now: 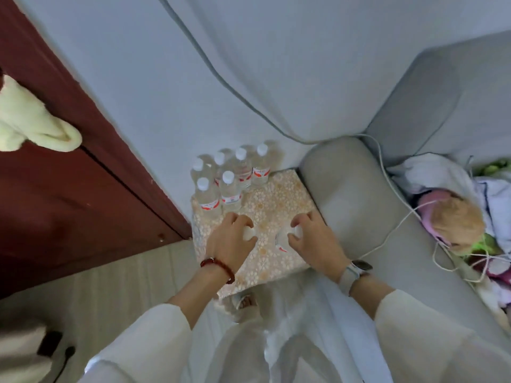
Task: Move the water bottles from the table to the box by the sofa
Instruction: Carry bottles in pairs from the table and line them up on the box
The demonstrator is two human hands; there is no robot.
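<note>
Both hands (pixel 231 239) (pixel 313 239) grip bottles (pixel 284 239) (upright) over box (pixel 279 205).

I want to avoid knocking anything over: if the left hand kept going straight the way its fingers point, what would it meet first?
Probably the nearest water bottles standing just beyond the left hand, which grips a bottle cap; depth is hard to judge.

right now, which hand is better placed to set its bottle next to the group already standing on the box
Left. The left hand holds its bottle's cap just below the six standing bottles at the box's far left; the right hand is over by the sofa arm.
</note>
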